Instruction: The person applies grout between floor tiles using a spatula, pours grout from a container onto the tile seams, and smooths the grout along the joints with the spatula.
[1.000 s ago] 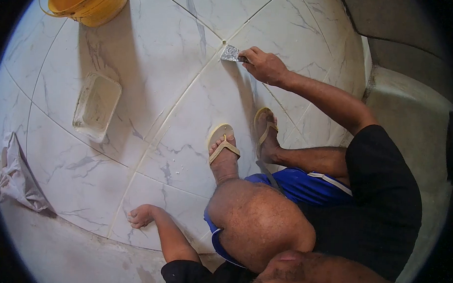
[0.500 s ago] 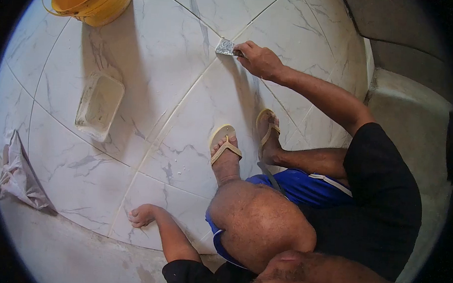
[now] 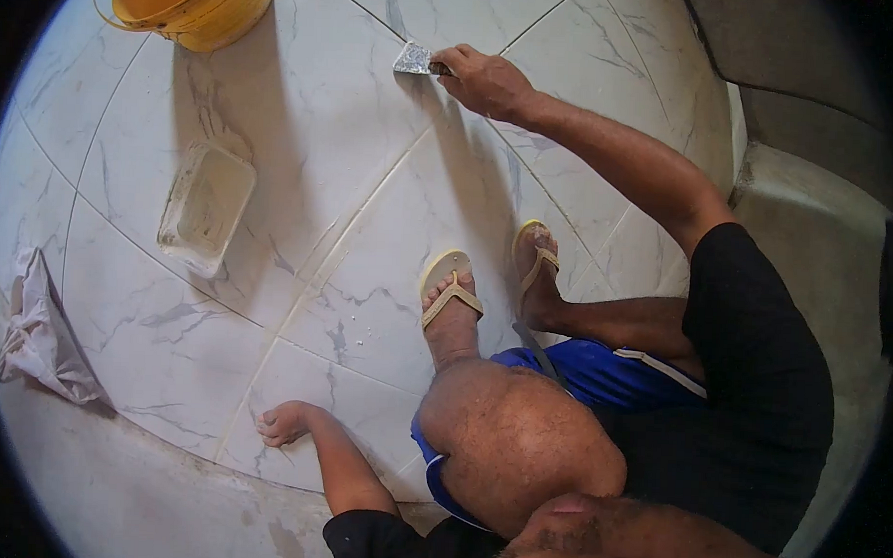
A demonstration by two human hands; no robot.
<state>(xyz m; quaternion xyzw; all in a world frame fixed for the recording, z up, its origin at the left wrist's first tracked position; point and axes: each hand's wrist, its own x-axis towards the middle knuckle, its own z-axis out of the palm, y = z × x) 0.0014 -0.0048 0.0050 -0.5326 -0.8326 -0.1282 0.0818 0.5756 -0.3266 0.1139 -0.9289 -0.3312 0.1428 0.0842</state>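
Note:
My right hand (image 3: 488,82) is closed around the handle of a putty knife (image 3: 413,59) with a flat metal blade. The blade lies at the marbled white floor tiles (image 3: 367,316), near a joint at the top centre. At the lower left my left hand (image 3: 284,423) rests on a tile, its fingers curled in, with nothing visible in them. A white rectangular tub (image 3: 209,207), smeared inside with pale residue, sits on the floor between the hands and to their left.
A yellow bucket (image 3: 205,15) stands at the top left. A crumpled pale cloth (image 3: 46,349) lies by the left floor edge. My sandalled feet (image 3: 453,289) are on the tiles near the centre, with small white crumbs beside them. A grey wall surface (image 3: 812,233) borders the right.
My right hand has moved up and left with the putty knife, past the tile corner. My left hand stays on its tile. The whole view has shifted slightly.

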